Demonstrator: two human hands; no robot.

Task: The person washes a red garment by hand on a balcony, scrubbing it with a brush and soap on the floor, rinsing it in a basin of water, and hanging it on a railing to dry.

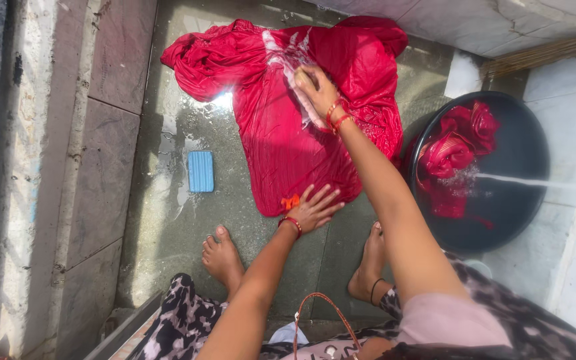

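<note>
Left hand presses spread on the red cloth; right hand grips soap; black tub holds red laundry.

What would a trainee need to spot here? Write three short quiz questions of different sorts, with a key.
1. True or false: the left hand presses flat on the near edge of the red cloth.
2. Multiple choice: the blue scrub block lies (A) on the cloth, (B) on the wet floor beside the cloth, (C) in the black tub.
3. Fill in: a stream of water runs into the tub, which holds more ____ cloth.

Key: 1 true. 2 B. 3 red. The right hand rubs something pale on the soapy far part of the cloth; what it is cannot be told.
</note>
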